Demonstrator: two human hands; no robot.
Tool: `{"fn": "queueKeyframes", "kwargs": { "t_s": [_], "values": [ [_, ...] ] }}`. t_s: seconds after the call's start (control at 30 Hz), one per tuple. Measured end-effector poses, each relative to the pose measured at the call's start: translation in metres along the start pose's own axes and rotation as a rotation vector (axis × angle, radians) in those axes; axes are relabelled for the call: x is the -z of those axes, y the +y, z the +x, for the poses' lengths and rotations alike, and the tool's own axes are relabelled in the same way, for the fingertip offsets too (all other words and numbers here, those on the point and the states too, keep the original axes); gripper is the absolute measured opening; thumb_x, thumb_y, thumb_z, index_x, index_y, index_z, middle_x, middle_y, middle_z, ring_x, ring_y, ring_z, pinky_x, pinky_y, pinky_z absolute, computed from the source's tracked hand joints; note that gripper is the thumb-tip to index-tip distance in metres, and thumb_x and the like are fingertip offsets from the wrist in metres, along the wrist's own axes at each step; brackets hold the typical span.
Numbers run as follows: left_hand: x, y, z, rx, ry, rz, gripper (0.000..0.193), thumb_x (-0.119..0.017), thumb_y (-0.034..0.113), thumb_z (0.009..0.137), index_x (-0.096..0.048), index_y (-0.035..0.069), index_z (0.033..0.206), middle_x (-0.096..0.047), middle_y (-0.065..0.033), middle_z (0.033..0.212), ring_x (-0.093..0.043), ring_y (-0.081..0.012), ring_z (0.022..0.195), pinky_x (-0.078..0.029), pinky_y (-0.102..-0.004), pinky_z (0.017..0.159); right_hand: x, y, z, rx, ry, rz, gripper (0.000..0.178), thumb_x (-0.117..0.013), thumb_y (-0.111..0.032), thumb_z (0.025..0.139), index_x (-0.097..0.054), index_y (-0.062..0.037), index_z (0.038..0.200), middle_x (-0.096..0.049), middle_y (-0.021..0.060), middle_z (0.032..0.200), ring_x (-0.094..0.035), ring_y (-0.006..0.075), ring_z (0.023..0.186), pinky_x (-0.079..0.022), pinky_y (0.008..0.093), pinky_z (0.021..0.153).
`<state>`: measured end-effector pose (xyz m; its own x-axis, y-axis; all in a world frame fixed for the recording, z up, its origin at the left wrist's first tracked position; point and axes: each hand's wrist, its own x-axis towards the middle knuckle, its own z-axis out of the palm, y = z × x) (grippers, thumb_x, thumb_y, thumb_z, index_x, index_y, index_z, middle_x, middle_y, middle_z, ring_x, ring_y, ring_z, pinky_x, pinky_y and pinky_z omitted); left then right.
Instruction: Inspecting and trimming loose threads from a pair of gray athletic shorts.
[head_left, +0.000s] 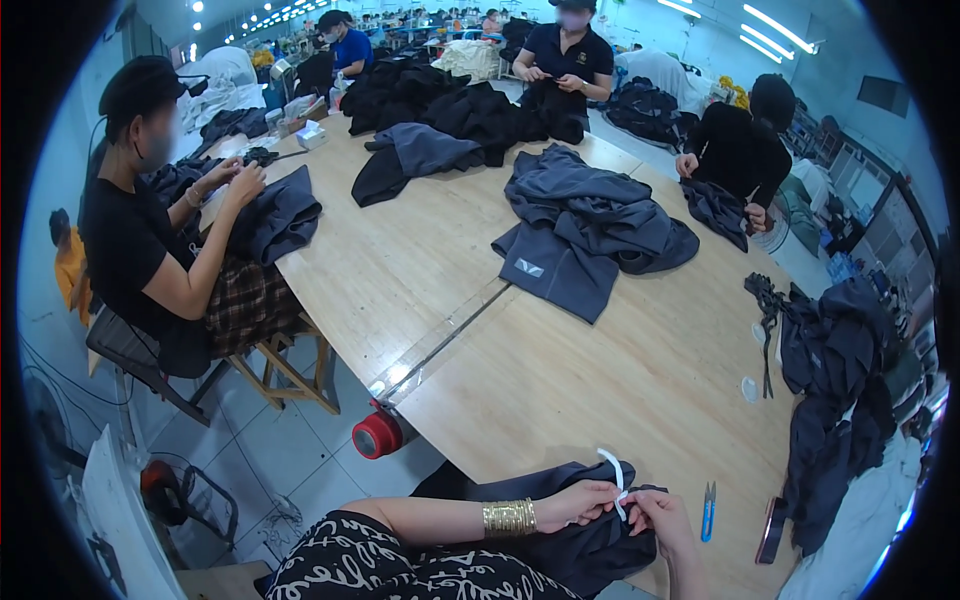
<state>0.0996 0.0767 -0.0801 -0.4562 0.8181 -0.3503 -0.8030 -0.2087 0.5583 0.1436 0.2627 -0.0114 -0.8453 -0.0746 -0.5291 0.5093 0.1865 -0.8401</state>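
At the near edge of the table, my left hand (582, 502) is closed in a pinch on a narrow white strip (611, 464), whose upper end curls up and to the left. My right hand (662, 517) pinches the same strip from the other side, its fingertips close to the left ones. A dark grey garment (590, 556) lies under both hands and hangs over the table edge toward my lap. Gold bangles circle my left wrist. Right of my right hand lies a pair of blue thread snips (709, 512), and a dark phone (770, 531) lies farther right.
Grey garments (600, 215) lie heaped mid-table on the wooden tabletop (560, 390). More garments (838, 345) and black cords (767, 330) line the right edge. A red-lidded container (378, 435) stands by the left edge. Co-workers handle garments at the left, back and right.
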Motion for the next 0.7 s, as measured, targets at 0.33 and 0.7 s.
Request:
{"fn": "queueKeyframes", "kwargs": {
  "t_s": [0.33,0.7],
  "values": [
    [-0.008,0.006,0.002,-0.056,0.04,0.147,0.023,-0.052,0.029,0.091,-0.06,0.009,0.082,-0.043,0.0075,0.063,-0.031,-0.0014,0.048,-0.022,-0.0181,0.044,-0.009,0.004,0.0,-0.019,0.037,0.517,0.026,-0.049,-0.006,0.086,-0.059,0.0028,0.108,-0.05,0.0007,0.062,-0.047,0.0093,0.05,-0.045,0.0234,0.051],
    [-0.015,0.01,-0.007,-0.163,0.107,0.301,0.026,-0.054,0.026,0.09,-0.054,0.006,0.074,-0.046,0.0032,0.059,-0.039,-0.0067,0.048,-0.032,-0.0226,0.046,-0.021,0.015,0.003,0.172,0.225,0.182,0.013,-0.057,-0.006,0.085,-0.062,0.002,0.093,-0.061,0.0055,0.073,-0.055,0.0086,0.055,-0.048,0.0214,0.053]
  ]
}}
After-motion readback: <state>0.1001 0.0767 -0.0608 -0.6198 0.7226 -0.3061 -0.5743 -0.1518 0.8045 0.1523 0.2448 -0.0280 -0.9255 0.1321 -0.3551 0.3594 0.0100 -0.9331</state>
